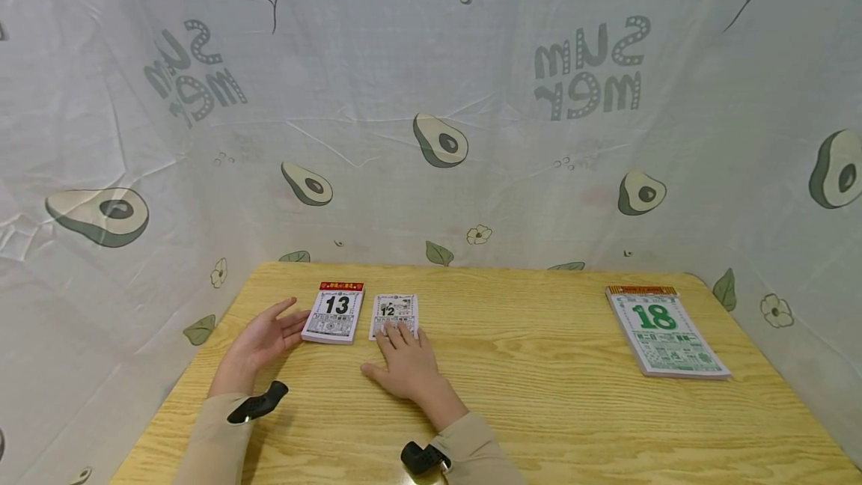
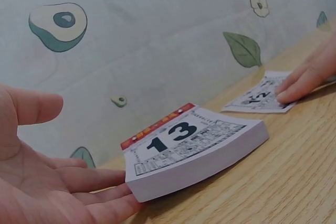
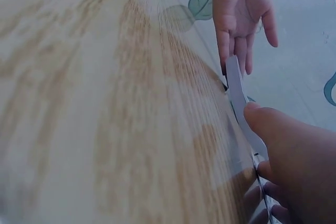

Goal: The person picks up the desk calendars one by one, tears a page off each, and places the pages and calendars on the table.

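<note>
A small tear-off calendar [image 1: 334, 314] showing 13, with a red header strip, lies on the left part of the table. My left hand [image 1: 265, 338] touches its left edge with extended fingers, the thumb raised apart in the left wrist view. Right of the pad lies a single calendar sheet [image 1: 394, 308] marked 12. The fingertips of my right hand [image 1: 408, 367] rest flat on that sheet's lower edge and cover part of it. In the right wrist view the pad's white page edge [image 3: 239, 95] shows between both hands.
A larger tear-off calendar [image 1: 663, 331] with a green 18 lies at the right side of the wooden table [image 1: 525, 373]. Behind the table hangs a pale curtain [image 1: 377, 81] with avocado prints. Each sleeve carries a black wrist device [image 1: 259, 403].
</note>
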Available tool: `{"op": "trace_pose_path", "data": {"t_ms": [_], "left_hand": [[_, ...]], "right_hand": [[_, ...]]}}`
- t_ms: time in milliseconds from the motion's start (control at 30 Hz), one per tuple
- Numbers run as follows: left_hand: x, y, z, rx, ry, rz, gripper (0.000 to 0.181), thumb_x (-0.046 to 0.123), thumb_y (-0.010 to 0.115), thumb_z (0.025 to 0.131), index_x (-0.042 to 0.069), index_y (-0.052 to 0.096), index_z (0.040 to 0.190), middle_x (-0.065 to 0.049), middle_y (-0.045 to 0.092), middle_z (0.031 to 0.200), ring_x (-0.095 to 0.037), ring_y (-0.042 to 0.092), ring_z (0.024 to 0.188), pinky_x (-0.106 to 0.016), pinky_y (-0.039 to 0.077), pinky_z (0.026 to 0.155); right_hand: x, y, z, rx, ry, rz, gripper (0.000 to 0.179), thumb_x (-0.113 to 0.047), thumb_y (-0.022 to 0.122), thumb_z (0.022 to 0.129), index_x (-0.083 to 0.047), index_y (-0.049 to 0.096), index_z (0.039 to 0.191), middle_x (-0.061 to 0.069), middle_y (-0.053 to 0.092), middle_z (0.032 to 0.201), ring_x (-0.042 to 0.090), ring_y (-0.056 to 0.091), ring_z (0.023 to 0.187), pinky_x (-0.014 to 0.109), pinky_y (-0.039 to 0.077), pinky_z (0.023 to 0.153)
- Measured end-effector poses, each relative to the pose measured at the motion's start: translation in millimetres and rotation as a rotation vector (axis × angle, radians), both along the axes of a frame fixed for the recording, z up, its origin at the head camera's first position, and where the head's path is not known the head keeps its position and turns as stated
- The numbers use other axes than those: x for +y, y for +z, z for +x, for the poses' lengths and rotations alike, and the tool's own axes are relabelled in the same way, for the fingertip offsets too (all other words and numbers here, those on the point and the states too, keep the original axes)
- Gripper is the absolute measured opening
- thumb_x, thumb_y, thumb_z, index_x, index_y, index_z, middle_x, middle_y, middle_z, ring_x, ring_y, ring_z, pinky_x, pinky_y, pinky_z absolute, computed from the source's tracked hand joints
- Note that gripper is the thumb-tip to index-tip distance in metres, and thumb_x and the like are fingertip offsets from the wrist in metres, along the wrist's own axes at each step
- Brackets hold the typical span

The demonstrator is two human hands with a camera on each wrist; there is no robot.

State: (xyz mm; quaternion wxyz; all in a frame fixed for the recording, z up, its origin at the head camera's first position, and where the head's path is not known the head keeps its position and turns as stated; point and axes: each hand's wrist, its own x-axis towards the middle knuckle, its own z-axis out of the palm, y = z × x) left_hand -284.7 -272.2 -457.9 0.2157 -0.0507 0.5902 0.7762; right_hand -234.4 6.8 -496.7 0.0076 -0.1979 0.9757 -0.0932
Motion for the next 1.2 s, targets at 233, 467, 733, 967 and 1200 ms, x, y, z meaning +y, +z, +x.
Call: {"op": "trace_pose_path", "data": {"t_ms": [233, 467, 733, 967, 1200], "left_hand": [[0.2, 3.9, 1.5, -0.002, 0.001, 0.006, 0.067, 0.037, 0.026, 0.108, 0.016, -0.015, 0.155, -0.028, 0.005, 0.161, -0.034, 0.018, 0.148, -0.028, 0.043, 0.106], [-6.7, 8.1, 3.0, 0.029, -0.018, 0.037, 0.069, 0.037, 0.027, 0.108, 0.016, -0.019, 0.154, -0.028, -0.001, 0.161, -0.039, 0.007, 0.15, -0.043, 0.015, 0.121], [-15.6, 18.3, 6.1, 0.062, -0.014, 0.054, 0.069, 0.041, 0.028, 0.107, 0.018, -0.016, 0.155, -0.021, -0.004, 0.163, -0.038, 0.005, 0.151, -0.046, 0.012, 0.122], [-22.0, 27.6, 9.4, 0.11, -0.01, 0.006, 0.067, 0.046, 0.031, 0.105, 0.022, -0.004, 0.157, -0.01, 0.007, 0.165, -0.035, 0.008, 0.151, -0.042, 0.03, 0.117], [-21.9, 34.6, 15.0, 0.152, -0.015, -0.061, 0.059, 0.048, 0.03, 0.105, 0.026, 0.01, 0.157, -0.004, 0.024, 0.16, -0.027, 0.028, 0.144, -0.048, 0.029, 0.116]], "right_hand": [[0, 2.3, 0.1, 0.003, -0.007, -0.015, 0.073, -0.068, 0.035, 0.095, -0.022, 0.035, 0.152, 0.001, 0.03, 0.16, 0.025, 0.024, 0.15, 0.053, 0.021, 0.119], [4, 4.9, -0.6, 0.016, -0.006, -0.032, 0.072, -0.067, 0.035, 0.096, -0.021, 0.035, 0.152, 0.003, 0.03, 0.16, 0.027, 0.024, 0.149, 0.054, 0.022, 0.119], [8, 7.8, -2.1, 0.049, -0.027, -0.086, 0.07, -0.064, 0.038, 0.096, -0.02, 0.038, 0.15, 0.005, 0.035, 0.158, 0.029, 0.027, 0.148, 0.055, 0.025, 0.117], [15, 15.3, -0.3, 0.18, -0.034, -0.161, 0.063, -0.058, 0.045, 0.097, -0.016, 0.048, 0.144, 0.009, 0.048, 0.148, 0.031, 0.042, 0.139, 0.053, 0.035, 0.112], [28, 20.0, 1.6, 0.428, -0.025, -0.222, 0.048, -0.046, 0.057, 0.095, -0.013, 0.061, 0.13, 0.008, 0.063, 0.129, 0.026, 0.058, 0.122, 0.044, 0.05, 0.099]]}}
